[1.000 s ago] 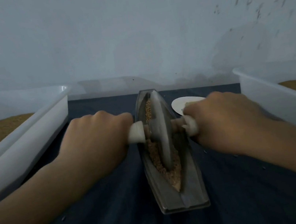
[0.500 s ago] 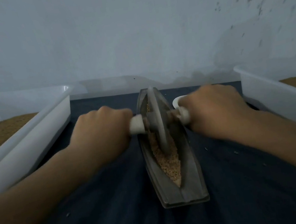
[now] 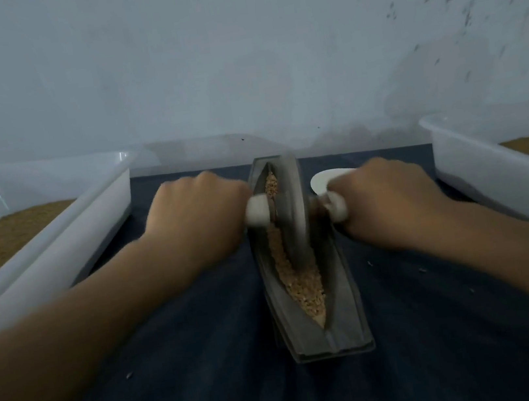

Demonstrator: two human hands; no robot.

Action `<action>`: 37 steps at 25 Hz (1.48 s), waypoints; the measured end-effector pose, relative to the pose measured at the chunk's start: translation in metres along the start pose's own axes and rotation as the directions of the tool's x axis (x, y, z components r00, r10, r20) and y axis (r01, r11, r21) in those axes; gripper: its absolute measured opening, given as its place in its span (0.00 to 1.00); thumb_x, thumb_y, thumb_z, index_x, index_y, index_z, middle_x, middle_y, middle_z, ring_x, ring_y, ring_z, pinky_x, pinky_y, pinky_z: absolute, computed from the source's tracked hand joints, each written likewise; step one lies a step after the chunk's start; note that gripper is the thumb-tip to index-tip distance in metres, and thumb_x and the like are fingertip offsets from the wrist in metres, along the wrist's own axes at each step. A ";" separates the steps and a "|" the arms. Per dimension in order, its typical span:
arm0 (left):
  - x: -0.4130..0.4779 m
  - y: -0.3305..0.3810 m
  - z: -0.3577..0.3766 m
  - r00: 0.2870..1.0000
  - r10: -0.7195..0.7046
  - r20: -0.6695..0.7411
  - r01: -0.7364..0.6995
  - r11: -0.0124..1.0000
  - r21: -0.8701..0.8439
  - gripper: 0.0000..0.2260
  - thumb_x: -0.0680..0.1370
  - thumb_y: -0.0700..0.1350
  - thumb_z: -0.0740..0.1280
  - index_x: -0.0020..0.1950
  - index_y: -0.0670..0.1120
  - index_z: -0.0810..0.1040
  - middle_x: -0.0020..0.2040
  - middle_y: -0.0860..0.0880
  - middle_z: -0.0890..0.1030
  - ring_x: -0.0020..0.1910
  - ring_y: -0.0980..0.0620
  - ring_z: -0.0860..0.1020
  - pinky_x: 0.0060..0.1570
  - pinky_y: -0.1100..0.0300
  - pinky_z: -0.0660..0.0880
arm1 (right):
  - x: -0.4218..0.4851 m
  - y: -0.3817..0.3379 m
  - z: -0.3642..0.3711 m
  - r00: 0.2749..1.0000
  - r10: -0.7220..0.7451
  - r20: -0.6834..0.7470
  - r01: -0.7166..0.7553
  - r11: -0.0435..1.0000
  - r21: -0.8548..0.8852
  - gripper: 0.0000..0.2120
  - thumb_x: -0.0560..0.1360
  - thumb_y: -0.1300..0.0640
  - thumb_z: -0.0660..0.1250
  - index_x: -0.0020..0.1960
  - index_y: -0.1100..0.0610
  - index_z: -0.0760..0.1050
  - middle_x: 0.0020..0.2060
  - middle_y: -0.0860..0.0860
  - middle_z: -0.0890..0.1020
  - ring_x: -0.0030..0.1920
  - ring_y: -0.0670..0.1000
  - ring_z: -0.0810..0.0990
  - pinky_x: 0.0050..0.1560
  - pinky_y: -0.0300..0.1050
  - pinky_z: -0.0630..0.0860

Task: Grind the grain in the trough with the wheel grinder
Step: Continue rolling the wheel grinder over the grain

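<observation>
Fingers of the left hand [image 3: 197,220] are curled round the left white handle [image 3: 257,215] of the grey metal wheel grinder [image 3: 292,210], knuckles up. Those of the right hand [image 3: 387,202] grip the matching right white handle [image 3: 338,207] the same way. The wheel stands on edge in the far half of the long grey boat-shaped metal trough [image 3: 343,295], its rim blurred. Coarse tan grain [image 3: 305,288] fills the groove, showing beyond the wheel and heaped towards the near tip. The trough lies lengthwise on a dark blue cloth [image 3: 212,362], with a few loose specks scattered around. A white plastic tub [image 3: 57,246] of brown meal [image 3: 4,235] flanks it on the left, and a second white tub [image 3: 492,173] sits on the right. A small white rounded object [image 3: 323,178] peeks out just behind the right hand.
</observation>
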State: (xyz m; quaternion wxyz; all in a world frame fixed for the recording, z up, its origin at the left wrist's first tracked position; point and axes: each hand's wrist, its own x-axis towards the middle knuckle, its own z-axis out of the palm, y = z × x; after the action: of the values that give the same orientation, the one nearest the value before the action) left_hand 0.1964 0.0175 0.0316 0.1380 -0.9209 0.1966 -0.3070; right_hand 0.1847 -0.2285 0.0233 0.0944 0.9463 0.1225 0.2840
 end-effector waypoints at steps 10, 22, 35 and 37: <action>0.040 0.003 0.013 0.966 -0.199 0.164 0.215 0.973 -0.086 0.06 0.78 0.47 0.64 0.54 0.51 0.78 0.43 0.48 0.77 0.41 0.44 0.78 0.36 0.54 0.68 | 0.056 -0.015 0.002 0.960 0.165 0.226 -0.176 0.984 0.030 0.04 0.76 0.50 0.68 0.48 0.49 0.78 0.43 0.52 0.79 0.43 0.56 0.79 0.39 0.46 0.72; 0.047 0.008 0.016 0.969 -0.195 0.154 0.205 0.978 -0.048 0.07 0.80 0.45 0.62 0.55 0.51 0.78 0.46 0.47 0.78 0.45 0.42 0.80 0.38 0.53 0.70 | 0.059 -0.017 0.007 0.962 0.178 0.205 -0.192 0.980 0.047 0.04 0.77 0.51 0.68 0.51 0.49 0.78 0.46 0.53 0.80 0.47 0.58 0.80 0.39 0.46 0.69; 0.041 0.005 0.023 0.979 -0.190 0.073 0.193 0.981 -0.034 0.03 0.78 0.46 0.64 0.52 0.50 0.75 0.43 0.46 0.78 0.42 0.41 0.79 0.35 0.55 0.68 | 0.057 -0.013 0.008 0.973 0.153 0.172 -0.159 0.987 0.019 0.05 0.76 0.52 0.69 0.52 0.50 0.78 0.45 0.53 0.80 0.47 0.59 0.80 0.40 0.47 0.71; 0.027 -0.006 0.020 0.982 -0.127 0.139 0.142 0.985 -0.100 0.05 0.77 0.49 0.65 0.52 0.53 0.75 0.40 0.49 0.75 0.39 0.43 0.76 0.36 0.54 0.67 | 0.043 -0.006 0.002 0.991 0.041 0.124 -0.039 0.999 -0.017 0.05 0.74 0.51 0.71 0.46 0.47 0.75 0.40 0.51 0.78 0.40 0.57 0.78 0.35 0.44 0.68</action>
State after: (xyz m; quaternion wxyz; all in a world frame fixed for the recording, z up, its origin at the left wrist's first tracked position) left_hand 0.2301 0.0129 0.0326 0.0792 -0.9566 0.1408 -0.2426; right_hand 0.2198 -0.2109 0.0420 0.1029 0.9637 0.0953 0.2272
